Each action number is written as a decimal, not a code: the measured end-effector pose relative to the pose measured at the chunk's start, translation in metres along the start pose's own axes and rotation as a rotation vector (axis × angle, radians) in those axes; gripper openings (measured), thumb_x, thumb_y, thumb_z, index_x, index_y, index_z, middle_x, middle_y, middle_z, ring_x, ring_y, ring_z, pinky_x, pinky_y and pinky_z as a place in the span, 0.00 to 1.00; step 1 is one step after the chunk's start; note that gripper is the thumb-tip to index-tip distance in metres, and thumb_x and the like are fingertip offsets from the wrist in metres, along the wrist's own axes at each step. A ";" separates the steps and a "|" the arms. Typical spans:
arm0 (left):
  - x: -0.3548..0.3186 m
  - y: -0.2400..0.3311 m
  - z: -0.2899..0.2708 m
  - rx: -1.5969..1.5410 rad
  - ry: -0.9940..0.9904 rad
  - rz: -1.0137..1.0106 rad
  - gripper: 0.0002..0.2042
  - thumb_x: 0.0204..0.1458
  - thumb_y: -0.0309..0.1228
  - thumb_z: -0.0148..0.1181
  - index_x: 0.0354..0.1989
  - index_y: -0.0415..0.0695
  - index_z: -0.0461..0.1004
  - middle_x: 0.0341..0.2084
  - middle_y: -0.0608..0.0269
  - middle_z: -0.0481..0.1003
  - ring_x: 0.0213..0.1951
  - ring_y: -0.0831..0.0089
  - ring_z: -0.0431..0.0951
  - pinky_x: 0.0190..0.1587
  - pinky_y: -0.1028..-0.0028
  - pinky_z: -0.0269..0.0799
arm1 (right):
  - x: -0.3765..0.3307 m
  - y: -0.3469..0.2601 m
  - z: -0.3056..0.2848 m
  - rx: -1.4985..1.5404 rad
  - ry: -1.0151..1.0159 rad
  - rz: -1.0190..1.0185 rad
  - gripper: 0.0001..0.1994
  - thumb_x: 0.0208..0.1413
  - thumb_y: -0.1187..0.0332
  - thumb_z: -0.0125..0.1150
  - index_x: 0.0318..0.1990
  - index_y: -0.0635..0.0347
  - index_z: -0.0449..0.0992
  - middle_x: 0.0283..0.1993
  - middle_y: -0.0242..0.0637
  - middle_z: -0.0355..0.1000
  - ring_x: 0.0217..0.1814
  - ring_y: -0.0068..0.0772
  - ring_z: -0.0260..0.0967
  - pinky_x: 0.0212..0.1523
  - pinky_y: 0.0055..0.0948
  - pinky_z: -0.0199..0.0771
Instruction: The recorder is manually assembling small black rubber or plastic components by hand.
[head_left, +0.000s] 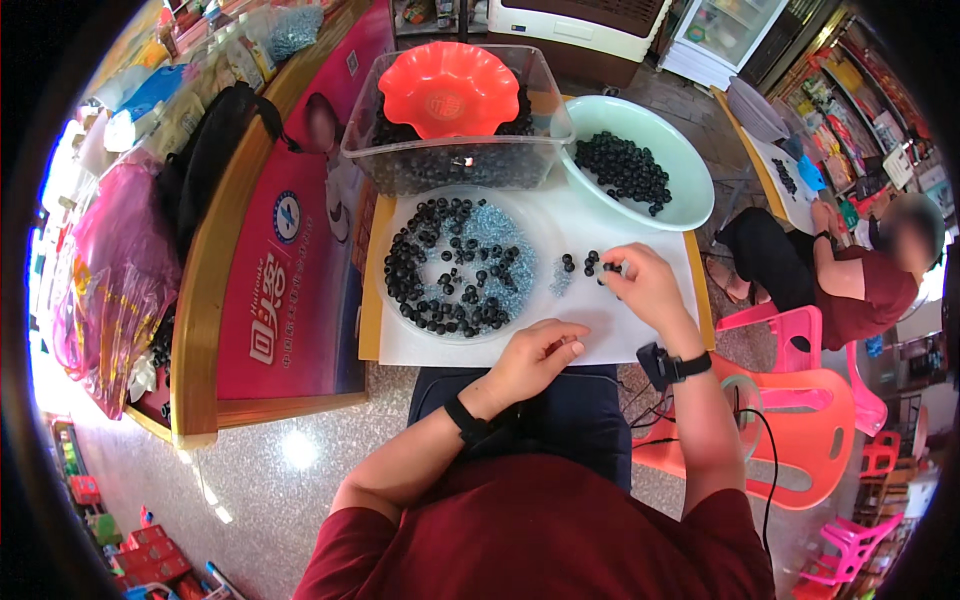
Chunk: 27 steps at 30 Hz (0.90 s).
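My right hand (645, 285) bends over the white tabletop, thumb and fingertips pinched on a black bead (612, 268). Just left of those fingertips lie a few more black beads (591, 260) and a small patch of pale blue beads (562, 278). Closer to the table's front edge, my left hand (535, 360) has its fingers curled and thumb near the index finger; whatever it may hold is too small to make out. Beyond the left hand sits a round clear tray (440, 334) with black beads mostly on its left side and pale blue beads on its right.
Behind the tray stands a clear plastic bin (455, 165) of black beads, a red scalloped bowl (450, 85) resting on top. A pale green basin (690, 195) holds more black beads. A pink counter panel (270, 300) borders the left. At right are an orange chair (815, 430) and a seated person (865, 280).
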<state>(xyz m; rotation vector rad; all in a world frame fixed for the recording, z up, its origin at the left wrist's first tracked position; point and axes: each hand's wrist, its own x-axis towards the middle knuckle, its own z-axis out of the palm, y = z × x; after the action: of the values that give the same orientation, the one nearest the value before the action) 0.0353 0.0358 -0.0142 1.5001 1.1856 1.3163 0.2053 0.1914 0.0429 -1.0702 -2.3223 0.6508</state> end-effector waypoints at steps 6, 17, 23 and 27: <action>0.003 0.000 0.001 -0.290 -0.027 -0.284 0.13 0.63 0.33 0.56 0.50 0.38 0.75 0.30 0.69 0.75 0.22 0.85 0.68 0.23 0.83 0.63 | -0.043 -0.049 0.001 0.294 -0.067 0.070 0.15 0.45 0.80 0.67 0.44 0.59 0.77 0.35 0.29 0.70 0.23 0.18 0.57 0.25 0.19 0.61; 0.002 0.001 0.001 -0.484 0.002 -0.321 0.13 0.61 0.35 0.60 0.49 0.41 0.77 0.28 0.75 0.74 0.24 0.88 0.66 0.25 0.84 0.62 | -0.065 -0.063 0.012 0.227 0.010 -0.189 0.12 0.48 0.78 0.66 0.41 0.57 0.76 0.41 0.33 0.75 0.32 0.27 0.72 0.28 0.23 0.72; -0.001 0.001 0.005 -0.451 0.059 -0.269 0.11 0.58 0.30 0.63 0.47 0.41 0.78 0.29 0.74 0.75 0.26 0.86 0.68 0.29 0.82 0.66 | -0.076 -0.050 0.018 0.420 0.047 0.001 0.09 0.52 0.76 0.65 0.41 0.60 0.78 0.36 0.33 0.76 0.33 0.22 0.74 0.29 0.21 0.74; 0.000 0.001 0.007 -0.144 0.100 -0.146 0.10 0.56 0.27 0.64 0.45 0.39 0.79 0.28 0.69 0.74 0.25 0.84 0.69 0.26 0.81 0.65 | -0.085 -0.048 0.026 0.642 -0.041 0.365 0.05 0.56 0.74 0.64 0.39 0.64 0.79 0.32 0.31 0.77 0.29 0.18 0.73 0.29 0.19 0.74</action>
<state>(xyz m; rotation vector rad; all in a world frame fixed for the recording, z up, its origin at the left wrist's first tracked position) 0.0422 0.0354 -0.0147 1.2341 1.2121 1.3599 0.2110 0.0912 0.0324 -1.1590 -1.7414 1.4429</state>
